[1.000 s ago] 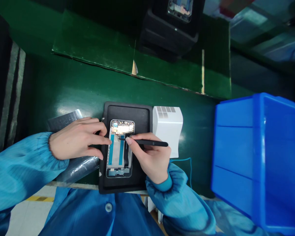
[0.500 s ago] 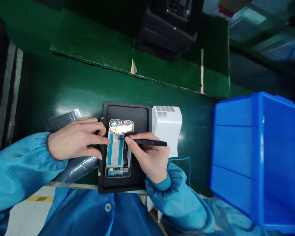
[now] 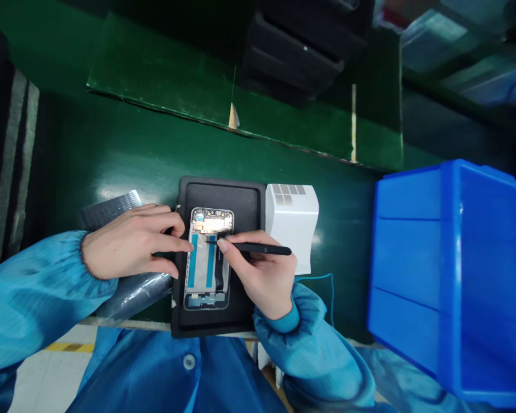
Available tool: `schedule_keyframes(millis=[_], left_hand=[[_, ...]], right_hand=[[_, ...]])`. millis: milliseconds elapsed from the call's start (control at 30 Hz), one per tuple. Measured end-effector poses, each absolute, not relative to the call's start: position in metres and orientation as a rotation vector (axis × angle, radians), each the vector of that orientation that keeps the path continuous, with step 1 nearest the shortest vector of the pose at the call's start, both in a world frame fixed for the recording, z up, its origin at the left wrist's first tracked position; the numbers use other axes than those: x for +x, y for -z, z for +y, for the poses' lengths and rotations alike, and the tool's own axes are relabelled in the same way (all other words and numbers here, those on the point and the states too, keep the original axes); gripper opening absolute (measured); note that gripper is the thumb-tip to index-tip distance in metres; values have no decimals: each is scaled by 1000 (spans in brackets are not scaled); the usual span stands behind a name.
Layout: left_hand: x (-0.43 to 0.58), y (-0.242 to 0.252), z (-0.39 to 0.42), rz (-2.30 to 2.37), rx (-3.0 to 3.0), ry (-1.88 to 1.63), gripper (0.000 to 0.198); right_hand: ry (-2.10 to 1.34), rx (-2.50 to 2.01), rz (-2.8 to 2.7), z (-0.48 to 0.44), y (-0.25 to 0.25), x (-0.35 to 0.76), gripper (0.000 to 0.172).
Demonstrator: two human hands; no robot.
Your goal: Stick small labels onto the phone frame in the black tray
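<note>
Blue sleeves [image 3: 34,284] with gathered cuffs [image 3: 78,261], blue coat [image 3: 155,376] with pale round button [image 3: 189,361]

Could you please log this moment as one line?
left hand: at edge of phone | right hand: holds black tool | phone: open, on tray

Single head cam, POV, angled fwd & down, fairly near opened phone [image 3: 201,264], green bench [image 3: 155,149] beyond

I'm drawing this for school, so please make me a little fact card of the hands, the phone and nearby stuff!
Left hand: fingertip at the left edge of the opened phone
Right hand: holds a slim black tool, tip over the phone
Phone: lies on a black tray, two blue strips showing
Beside the tray: white sheet with grey patches
Far right: blue bin
</note>
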State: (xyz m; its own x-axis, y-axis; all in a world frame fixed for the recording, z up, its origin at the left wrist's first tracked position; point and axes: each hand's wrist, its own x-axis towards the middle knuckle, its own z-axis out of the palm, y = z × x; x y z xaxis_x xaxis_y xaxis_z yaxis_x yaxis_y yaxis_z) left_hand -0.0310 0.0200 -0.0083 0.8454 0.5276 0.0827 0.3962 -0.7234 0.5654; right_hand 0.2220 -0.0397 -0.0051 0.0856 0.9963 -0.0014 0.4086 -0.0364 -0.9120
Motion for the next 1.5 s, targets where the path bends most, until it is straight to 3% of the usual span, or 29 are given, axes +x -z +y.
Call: schedule_keyframes(millis=[333,567,1033,1267,1500], left_hand=[[-31,7,20,662,2486,-337,32],[-26,5,16,721,2532,-388,42],[-17,-7,11,780,2821,-149,53],[-14,-10,10,768,2827,-137,46],[-9,-17,8,808,2866,8,55]], right_hand=[[-933,-1556,-1437,-39,5,222,7],[-942,-1533,-1426,-39,4,221,9],[-943,-1530,-1441,-39,3,220,8],[-898,-1546,-1438,-40,1,223,8],[-904,-1522,-1318,-37,-1,222,7]])
